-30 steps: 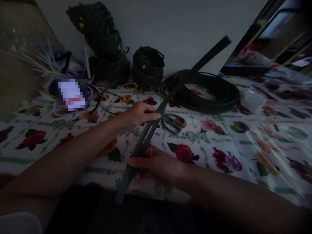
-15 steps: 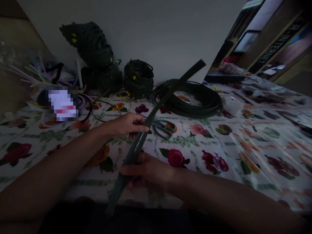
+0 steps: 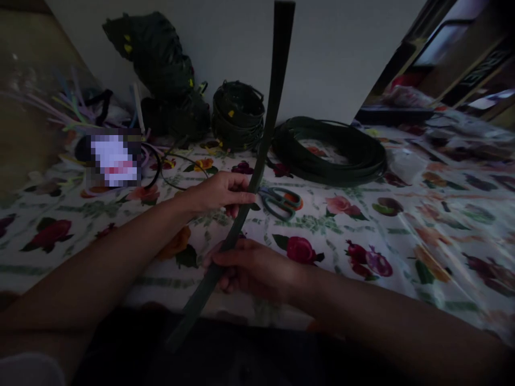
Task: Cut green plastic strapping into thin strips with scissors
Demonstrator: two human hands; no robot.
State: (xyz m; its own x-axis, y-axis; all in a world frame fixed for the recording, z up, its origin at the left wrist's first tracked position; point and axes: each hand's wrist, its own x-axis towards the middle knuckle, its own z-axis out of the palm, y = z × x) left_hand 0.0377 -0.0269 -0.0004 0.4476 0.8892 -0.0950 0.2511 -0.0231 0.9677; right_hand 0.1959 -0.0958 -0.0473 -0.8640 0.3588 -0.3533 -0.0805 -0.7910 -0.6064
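Observation:
Both hands grip a long dark green flat strip [image 3: 277, 69] that rises from the front edge of the table to the top of the view. My left hand [image 3: 225, 192] pinches it near its middle, thumb in front. Lower down, my right hand [image 3: 249, 265] is closed round the strip with the thumb across it. Just right of my left fingers, scissors with green handles [image 3: 281, 202] lie on the flowered tablecloth [image 3: 249, 236]. A big coil of dark green strip [image 3: 330, 174] rests behind the scissors.
Stacked dark round woven pieces [image 3: 237, 115] stand at the back, beside a taller dark bundle [image 3: 161, 64] against a pale panel [image 3: 341, 53]. Coloured thin sticks [image 3: 72, 112] and a blurred white packet [image 3: 115, 161] lie left. Clear plastic [image 3: 454, 236] covers the right side.
The strip's upper part has swung from leaning right to nearly upright. The gap seen between its layers by my hands no longer shows. The view has shifted slightly, and both hands still hold the strip.

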